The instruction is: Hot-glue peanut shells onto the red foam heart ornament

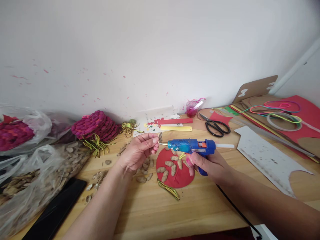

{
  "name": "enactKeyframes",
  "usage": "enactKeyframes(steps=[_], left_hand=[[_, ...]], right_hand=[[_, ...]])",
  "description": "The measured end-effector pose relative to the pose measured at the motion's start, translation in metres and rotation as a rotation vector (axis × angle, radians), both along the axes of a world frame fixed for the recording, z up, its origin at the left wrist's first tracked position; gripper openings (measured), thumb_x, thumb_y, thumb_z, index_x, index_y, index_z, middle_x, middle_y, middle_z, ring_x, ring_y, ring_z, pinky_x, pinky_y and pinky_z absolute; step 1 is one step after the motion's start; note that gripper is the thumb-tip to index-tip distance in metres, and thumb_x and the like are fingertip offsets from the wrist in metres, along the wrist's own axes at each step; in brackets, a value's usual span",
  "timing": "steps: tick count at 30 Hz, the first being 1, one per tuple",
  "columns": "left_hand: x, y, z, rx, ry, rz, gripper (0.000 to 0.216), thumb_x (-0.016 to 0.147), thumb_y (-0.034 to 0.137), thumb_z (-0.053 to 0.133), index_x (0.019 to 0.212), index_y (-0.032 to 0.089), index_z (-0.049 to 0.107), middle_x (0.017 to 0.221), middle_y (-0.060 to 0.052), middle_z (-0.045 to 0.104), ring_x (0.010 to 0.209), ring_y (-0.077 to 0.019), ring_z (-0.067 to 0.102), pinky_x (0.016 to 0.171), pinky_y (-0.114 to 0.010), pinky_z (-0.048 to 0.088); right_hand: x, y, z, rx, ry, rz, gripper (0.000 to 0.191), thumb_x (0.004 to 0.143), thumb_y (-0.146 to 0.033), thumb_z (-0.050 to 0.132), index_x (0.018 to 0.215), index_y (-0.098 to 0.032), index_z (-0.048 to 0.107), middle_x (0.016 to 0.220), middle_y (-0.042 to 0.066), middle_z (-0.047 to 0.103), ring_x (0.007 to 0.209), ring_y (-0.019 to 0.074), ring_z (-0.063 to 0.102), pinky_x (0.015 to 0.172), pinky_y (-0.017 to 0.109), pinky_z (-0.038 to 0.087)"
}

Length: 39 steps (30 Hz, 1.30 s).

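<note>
My right hand point(208, 166) is wrapped round the handle of a blue hot glue gun point(191, 146), and a white glue stick point(225, 146) pokes out of its back end. Its metal nozzle points left, at the fingertips of my left hand point(142, 146). Those fingers pinch a peanut point(160, 136), mostly hidden behind them, close to the nozzle. Below the gun lies a red paper disc point(178, 181) with several peanuts in their shells on it. Yellow-green cord point(168, 190) sticks out at its lower edge. More loose peanuts point(141, 179) lie left of the disc.
Plastic bags of peanut shells point(72, 160) and a black flat object point(55, 210) stand at left, near stacked magenta peanut discs point(96, 126). Behind are paper strips point(176, 128), a cup of magenta paint point(192, 108) and scissors point(217, 128). Cardboard point(272, 160) lies right; the gun's black cord point(237, 208) runs toward me.
</note>
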<state>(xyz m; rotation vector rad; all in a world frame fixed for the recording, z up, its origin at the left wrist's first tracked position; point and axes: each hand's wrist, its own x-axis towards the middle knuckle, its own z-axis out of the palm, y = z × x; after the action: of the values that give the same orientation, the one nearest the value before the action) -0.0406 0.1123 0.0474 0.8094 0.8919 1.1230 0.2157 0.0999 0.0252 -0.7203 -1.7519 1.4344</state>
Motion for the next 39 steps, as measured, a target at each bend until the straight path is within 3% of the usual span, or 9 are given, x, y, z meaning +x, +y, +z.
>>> enactKeyframes(steps=[19,24,39], left_hand=[[-0.0008,0.0004,-0.0008,0.005,-0.038,0.012,0.028,0.064,0.024,0.094,0.080,0.013,0.074,0.062,-0.001,0.064,0.056,-0.0073,0.058,0.052,-0.016,0.047],[-0.0014,-0.0001,-0.0009,0.005,-0.044,0.015,0.028,0.064,0.024,0.094,0.080,0.012,0.074,0.062,-0.001,0.064,0.056,-0.0075,0.058,0.052,-0.016,0.047],[-0.0013,0.0008,-0.0005,-0.011,-0.051,0.010,0.028,0.064,0.024,0.094,0.080,0.013,0.073,0.061,-0.001,0.064,0.056,-0.0078,0.058,0.052,-0.016,0.046]], right_hand=[[0.0010,-0.0003,-0.0002,0.018,-0.039,-0.020,0.049,0.098,-0.061,0.051,0.076,-0.019,0.064,0.059,0.003,0.063,0.055,0.0166,0.062,0.054,0.029,0.042],[0.0014,-0.0002,-0.0022,0.012,-0.052,-0.022,0.052,0.098,-0.060,0.051,0.069,-0.018,0.062,0.061,0.004,0.064,0.059,0.0169,0.064,0.059,0.031,0.046],[0.0026,0.0005,-0.0080,0.009,-0.036,-0.042,0.047,0.098,-0.059,0.051,0.076,-0.019,0.063,0.061,0.003,0.063,0.058,0.0178,0.063,0.057,0.032,0.049]])
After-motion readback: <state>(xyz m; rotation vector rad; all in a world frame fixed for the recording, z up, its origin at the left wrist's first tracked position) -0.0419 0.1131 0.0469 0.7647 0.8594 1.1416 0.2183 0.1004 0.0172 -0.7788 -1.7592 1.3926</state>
